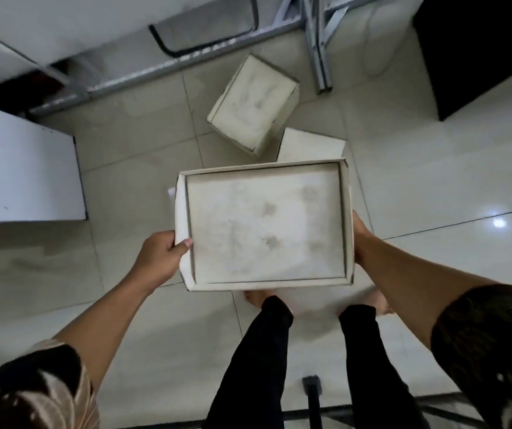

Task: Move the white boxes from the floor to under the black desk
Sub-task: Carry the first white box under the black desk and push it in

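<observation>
Hands of ours grip one white box (267,224) at frame centre, left hand (161,255) and right hand (360,239) closed on its sides. Two more boxes (253,103) lie on the floor (124,156) above.

Pale glossy floor tiles (124,305) are seen throughout, with a bright light reflection (498,223) at right. A white panel (22,174) lies at left. A grey metal frame (186,61) crosses the top, beside a black curved tube (168,48). A white cable (372,54) trails near it.
</observation>
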The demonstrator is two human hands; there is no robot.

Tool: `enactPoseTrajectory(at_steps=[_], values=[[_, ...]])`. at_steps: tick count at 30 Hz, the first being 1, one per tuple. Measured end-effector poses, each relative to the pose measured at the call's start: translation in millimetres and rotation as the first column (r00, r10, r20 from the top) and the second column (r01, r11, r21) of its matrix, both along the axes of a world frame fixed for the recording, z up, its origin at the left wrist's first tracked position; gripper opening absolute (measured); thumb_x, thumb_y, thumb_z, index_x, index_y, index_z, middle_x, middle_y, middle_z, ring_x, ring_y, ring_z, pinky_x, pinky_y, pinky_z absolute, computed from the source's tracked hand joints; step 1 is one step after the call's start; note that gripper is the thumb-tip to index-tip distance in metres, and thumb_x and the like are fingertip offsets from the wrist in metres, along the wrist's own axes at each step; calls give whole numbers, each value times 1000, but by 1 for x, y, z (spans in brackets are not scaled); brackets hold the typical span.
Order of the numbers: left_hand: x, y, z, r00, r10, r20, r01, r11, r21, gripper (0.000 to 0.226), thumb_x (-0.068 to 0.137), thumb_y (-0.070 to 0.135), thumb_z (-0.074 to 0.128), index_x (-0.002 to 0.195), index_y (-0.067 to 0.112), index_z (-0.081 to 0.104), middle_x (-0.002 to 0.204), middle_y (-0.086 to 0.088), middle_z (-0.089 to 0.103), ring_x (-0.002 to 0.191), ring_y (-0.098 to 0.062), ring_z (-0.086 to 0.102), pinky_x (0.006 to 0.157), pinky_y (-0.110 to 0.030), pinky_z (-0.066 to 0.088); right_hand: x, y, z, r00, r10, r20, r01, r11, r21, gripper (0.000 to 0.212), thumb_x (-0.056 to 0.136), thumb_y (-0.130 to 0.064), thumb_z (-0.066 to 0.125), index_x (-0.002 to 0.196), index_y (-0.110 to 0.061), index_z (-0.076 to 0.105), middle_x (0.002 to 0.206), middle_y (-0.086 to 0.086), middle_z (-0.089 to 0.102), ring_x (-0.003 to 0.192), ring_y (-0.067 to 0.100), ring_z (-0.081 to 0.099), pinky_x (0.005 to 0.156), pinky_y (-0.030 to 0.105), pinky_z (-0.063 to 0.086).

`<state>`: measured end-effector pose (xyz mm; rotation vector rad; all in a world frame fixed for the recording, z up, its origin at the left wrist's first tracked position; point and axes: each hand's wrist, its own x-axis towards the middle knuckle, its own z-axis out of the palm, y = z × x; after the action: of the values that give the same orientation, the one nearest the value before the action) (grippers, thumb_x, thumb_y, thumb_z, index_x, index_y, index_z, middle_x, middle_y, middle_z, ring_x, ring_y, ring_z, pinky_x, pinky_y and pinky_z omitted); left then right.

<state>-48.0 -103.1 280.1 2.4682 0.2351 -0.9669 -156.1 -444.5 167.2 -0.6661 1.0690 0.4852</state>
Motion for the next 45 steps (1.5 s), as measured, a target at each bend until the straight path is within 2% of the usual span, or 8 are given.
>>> enactPoseTrajectory(at_steps=[5, 9, 16, 26, 29, 33, 39, 45], values=[[-5, -125, 76, 944, -301, 137, 288, 952, 109, 55, 95, 21, 64, 48, 20, 36, 46, 8, 41, 50, -18, 43, 49, -23, 29, -49, -92, 66, 989, -127, 70, 130, 991, -40, 43, 95, -51, 51, 81, -21, 80, 75, 8, 74, 62, 27, 72, 59, 42, 58], [-26, -243, 133, 835, -467, 292, 444, 884, 142, 65, 99, 43, 54, 45, 16, 30, 41, 2, 37, 49, -27, 40, 52, -33, 28, -101, -188, 133, 957, -199, 211, 218, 973, -70, 40, 94, -44, 52, 72, -23, 79, 70, 3, 73, 59, 23, 70, 58, 40, 58], [-90, -446, 171, 617, -637, 462, 574, 766, 290, 54, 101, 40, 49, 69, -1, 64, 77, -29, 69, 77, -45, 65, 61, -39, 40, -202, -350, 220, 889, -289, 355, 373, 907, -197, 43, 99, -37, 49, 72, -22, 79, 67, 2, 71, 56, 19, 69, 54, 36, 57], [-170, -700, 143, 430, -758, 491, 773, 590, 234, 52, 103, 40, 43, 86, -1, 69, 94, -24, 72, 94, -42, 65, 65, -37, 39, -348, -537, 220, 774, -547, 319, 631, 711, -310, 55, 102, -43, 43, 68, -19, 80, 66, 5, 71, 54, 21, 69, 50, 37, 58], [-185, -770, 118, 432, -785, 444, 788, 568, 238, 50, 102, 40, 42, 91, 0, 70, 99, -23, 72, 98, -41, 65, 69, -37, 44, -372, -593, 200, 727, -631, 272, 685, 637, -354, 53, 98, -53, 47, 74, -19, 81, 67, 5, 73, 55, 23, 70, 50, 39, 59], [-194, -836, 63, 488, -802, 346, 780, 578, 241, 50, 103, 41, 42, 95, 0, 71, 103, -21, 72, 101, -39, 65, 78, -36, 48, -387, -654, 160, 755, -629, 186, 641, 648, -411, 63, 96, -61, 45, 57, -26, 79, 55, 1, 70, 44, 17, 67, 41, 33, 55], [-188, -919, -40, 582, -782, 224, 749, 622, 227, 49, 103, 40, 42, 95, 0, 69, 105, -20, 71, 101, -39, 64, 74, -33, 42, -371, -737, 73, 824, -563, 60, 550, 771, -321, 73, 86, -77, 49, 110, -13, 76, 89, 14, 71, 75, 33, 68, 65, 47, 59], [-169, -953, -153, 720, -670, 180, 620, 738, 264, 47, 103, 41, 44, 89, 3, 69, 98, -16, 72, 78, -29, 55, 68, -30, 37, -327, -806, -41, 883, -470, 3, 452, 849, -275, 63, 91, -68, 51, 107, -11, 71, 85, 12, 75, 68, 28, 72, 61, 41, 60]])
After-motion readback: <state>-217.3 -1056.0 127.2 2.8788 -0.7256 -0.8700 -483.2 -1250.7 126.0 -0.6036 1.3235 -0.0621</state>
